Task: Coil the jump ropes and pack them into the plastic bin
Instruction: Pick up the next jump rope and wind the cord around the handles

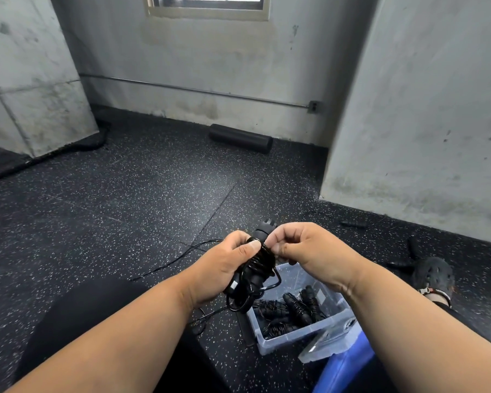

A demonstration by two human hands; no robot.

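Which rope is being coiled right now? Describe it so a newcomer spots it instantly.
Start at the clear plastic bin on the speckled floor. Just above it, the left hand grips a black jump rope while the right hand pinches its cord. Unlike the bundles in the bin, it has loops hanging loose.

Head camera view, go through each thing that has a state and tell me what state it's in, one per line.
Held rope: cord mostly wound round its handles, tail trailing to the floor.
Left hand: grips the bundle.
Right hand: pinches the cord at the bundle.
Bin: open, holds several coiled ropes.
Lid: off, leaning beside the bin.
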